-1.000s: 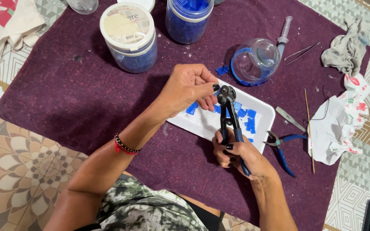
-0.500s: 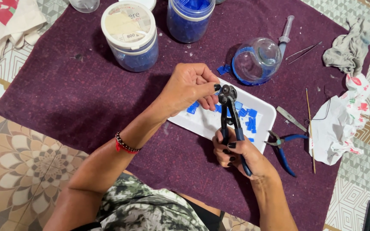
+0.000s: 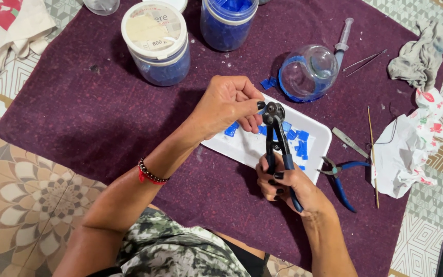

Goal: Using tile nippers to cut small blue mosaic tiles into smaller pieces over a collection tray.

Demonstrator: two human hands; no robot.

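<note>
Head view: nippers (image 3: pixel 278 138) in right hand (image 3: pixel 288 182), left hand (image 3: pixel 229 102) at their head.

Blue-handled pliers (image 3: pixel 340 174), a glass bowl (image 3: pixel 308 73) and a crumpled rag (image 3: pixel 420 56) lie on purple cloth (image 3: pixel 78 113).

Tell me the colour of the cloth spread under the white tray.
Dark purple: the cloth under the white tray, seen in the head view.

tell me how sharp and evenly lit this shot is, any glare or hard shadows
Head view: sharp across the purple cloth, with no motion blur on the left hand or the right hand gripping the wheeled nippers. The light is soft and even, and both arms cast diffuse shadows on the cloth. Mild glare shows on the glass globe and the white tray.
</note>
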